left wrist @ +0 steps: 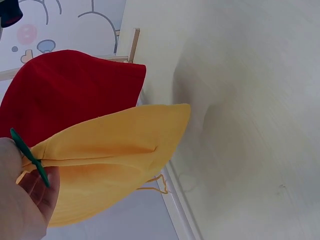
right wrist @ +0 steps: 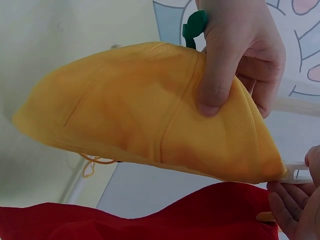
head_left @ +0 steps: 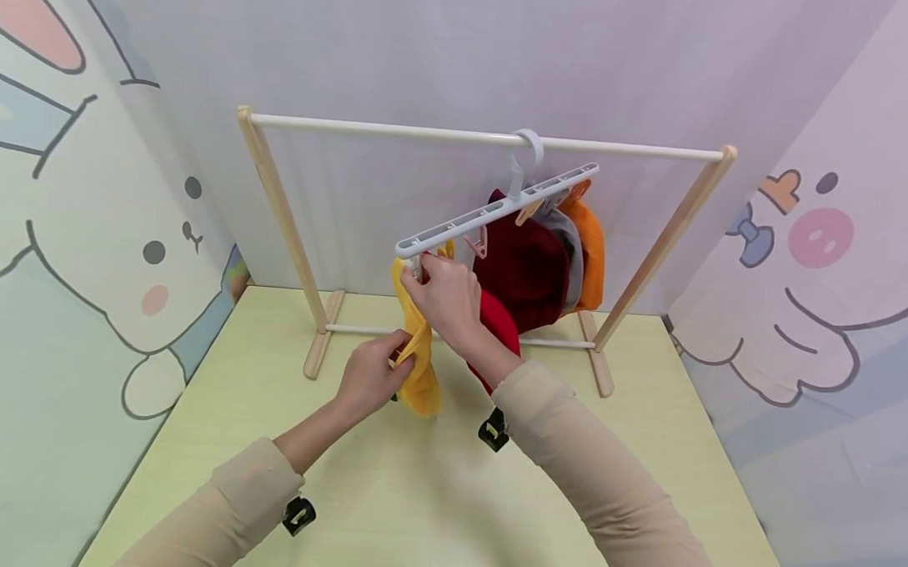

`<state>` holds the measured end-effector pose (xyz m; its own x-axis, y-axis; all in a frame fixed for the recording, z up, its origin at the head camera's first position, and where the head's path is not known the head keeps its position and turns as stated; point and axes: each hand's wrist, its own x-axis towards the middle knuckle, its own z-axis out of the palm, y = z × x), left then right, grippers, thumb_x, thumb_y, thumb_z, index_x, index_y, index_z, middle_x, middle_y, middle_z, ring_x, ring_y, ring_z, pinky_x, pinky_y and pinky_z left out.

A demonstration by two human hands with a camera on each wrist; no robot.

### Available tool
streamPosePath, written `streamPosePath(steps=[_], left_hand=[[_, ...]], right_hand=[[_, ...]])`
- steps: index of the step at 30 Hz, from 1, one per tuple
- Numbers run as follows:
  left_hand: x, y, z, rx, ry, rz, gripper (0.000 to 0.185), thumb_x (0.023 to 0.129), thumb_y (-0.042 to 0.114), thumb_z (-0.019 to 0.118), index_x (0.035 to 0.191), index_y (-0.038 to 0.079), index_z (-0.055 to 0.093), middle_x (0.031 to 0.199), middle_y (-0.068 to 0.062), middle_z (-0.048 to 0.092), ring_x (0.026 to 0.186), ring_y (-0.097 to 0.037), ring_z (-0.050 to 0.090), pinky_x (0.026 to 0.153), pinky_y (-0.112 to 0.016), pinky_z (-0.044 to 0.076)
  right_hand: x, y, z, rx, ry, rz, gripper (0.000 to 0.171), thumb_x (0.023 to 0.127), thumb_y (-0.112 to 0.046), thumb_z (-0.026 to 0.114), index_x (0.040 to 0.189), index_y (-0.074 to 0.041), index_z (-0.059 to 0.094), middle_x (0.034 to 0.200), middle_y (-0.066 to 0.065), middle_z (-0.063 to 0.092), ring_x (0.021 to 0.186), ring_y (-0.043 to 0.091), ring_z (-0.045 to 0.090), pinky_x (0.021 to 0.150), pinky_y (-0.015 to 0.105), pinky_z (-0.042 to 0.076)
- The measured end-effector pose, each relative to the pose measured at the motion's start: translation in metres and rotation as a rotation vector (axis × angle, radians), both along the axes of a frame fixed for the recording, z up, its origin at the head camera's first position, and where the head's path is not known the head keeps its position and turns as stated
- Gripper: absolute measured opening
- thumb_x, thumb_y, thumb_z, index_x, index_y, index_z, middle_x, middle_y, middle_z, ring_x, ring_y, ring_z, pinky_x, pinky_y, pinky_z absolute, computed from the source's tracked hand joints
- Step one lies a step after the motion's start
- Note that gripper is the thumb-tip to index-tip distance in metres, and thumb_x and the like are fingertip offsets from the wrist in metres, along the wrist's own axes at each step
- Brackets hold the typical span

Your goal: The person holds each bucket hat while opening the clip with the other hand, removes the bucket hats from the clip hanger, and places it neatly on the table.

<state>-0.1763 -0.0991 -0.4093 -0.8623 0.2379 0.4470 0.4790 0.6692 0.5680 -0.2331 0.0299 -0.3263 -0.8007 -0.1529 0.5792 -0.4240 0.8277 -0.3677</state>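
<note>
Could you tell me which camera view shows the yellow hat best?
The right wrist view: the yellow hat fills it, with the left hand pinching its top. The left wrist view shows the folded brim; the head view shows it small, half hidden behind the right hand.

Yellow hat (head_left: 419,374) with green stem (right wrist: 194,24), red hat (head_left: 501,323), orange hat (head_left: 590,246), white hanger (head_left: 494,211)

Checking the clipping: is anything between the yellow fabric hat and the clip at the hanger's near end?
Nothing visible: the yellow fabric hat already meets the white clip, with the right hand there.
</note>
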Motion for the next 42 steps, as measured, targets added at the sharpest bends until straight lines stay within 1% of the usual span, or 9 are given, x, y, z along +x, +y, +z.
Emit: streamPosePath(steps=[15,26,28,32,35,37,42], left_hand=[[-0.002,-0.002,-0.005,0.008,-0.032,0.002,0.01,0.079,0.005,0.064,0.089,0.009,0.063,0.08,-0.003,0.067,0.07,-0.015,0.063,0.058,-0.025,0.052],[-0.003,-0.006,-0.008,0.024,-0.025,0.008,0.009,0.079,0.004,0.063,0.087,0.009,0.063,0.078,-0.003,0.066,0.068,-0.014,0.062,0.056,-0.024,0.051],[-0.003,-0.008,-0.01,0.027,-0.025,0.018,0.008,0.079,0.004,0.063,0.086,0.009,0.062,0.076,-0.003,0.065,0.065,-0.013,0.061,0.055,-0.023,0.049],[-0.005,-0.013,-0.015,0.033,-0.01,0.044,0.007,0.08,0.004,0.062,0.084,0.009,0.062,0.067,-0.001,0.06,0.055,-0.011,0.05,0.049,-0.022,0.041],[-0.006,-0.016,-0.018,0.036,-0.007,0.048,0.007,0.08,0.004,0.061,0.084,0.01,0.062,0.064,0.0,0.056,0.053,-0.01,0.044,0.047,-0.023,0.037],[-0.006,-0.017,-0.019,0.037,-0.014,0.043,0.008,0.08,0.004,0.061,0.086,0.01,0.063,0.065,0.0,0.057,0.053,-0.01,0.045,0.047,-0.022,0.038],[-0.007,-0.02,-0.019,0.02,-0.034,0.058,0.01,0.079,0.005,0.062,0.088,0.01,0.064,0.066,0.0,0.059,0.054,-0.01,0.048,0.048,-0.023,0.039]], right_hand=[[0.001,0.0,0.001,0.004,-0.01,-0.015,0.031,0.088,-0.031,0.057,0.064,-0.012,0.056,0.052,0.001,0.044,0.04,0.014,0.036,0.038,0.02,0.031],[0.0,-0.001,0.0,-0.004,0.028,-0.014,0.032,0.088,-0.031,0.056,0.061,-0.013,0.053,0.051,0.0,0.042,0.04,0.014,0.035,0.038,0.021,0.029],[0.0,-0.001,0.0,-0.005,0.041,-0.01,0.032,0.088,-0.031,0.056,0.061,-0.013,0.053,0.051,-0.001,0.042,0.04,0.014,0.035,0.038,0.021,0.029],[-0.001,-0.001,0.001,-0.002,0.072,-0.006,0.032,0.088,-0.031,0.055,0.061,-0.014,0.052,0.051,-0.001,0.043,0.039,0.014,0.034,0.037,0.021,0.028],[-0.001,0.0,0.001,0.0,0.075,-0.008,0.032,0.088,-0.031,0.055,0.061,-0.015,0.052,0.052,-0.001,0.042,0.039,0.014,0.034,0.037,0.022,0.028],[0.0,0.0,0.002,-0.001,0.068,-0.009,0.033,0.088,-0.031,0.055,0.06,-0.015,0.052,0.052,-0.001,0.042,0.039,0.014,0.034,0.037,0.022,0.027],[0.001,0.0,0.003,0.004,0.047,-0.007,0.032,0.088,-0.033,0.055,0.062,-0.015,0.052,0.052,-0.001,0.042,0.04,0.014,0.035,0.037,0.022,0.029]])
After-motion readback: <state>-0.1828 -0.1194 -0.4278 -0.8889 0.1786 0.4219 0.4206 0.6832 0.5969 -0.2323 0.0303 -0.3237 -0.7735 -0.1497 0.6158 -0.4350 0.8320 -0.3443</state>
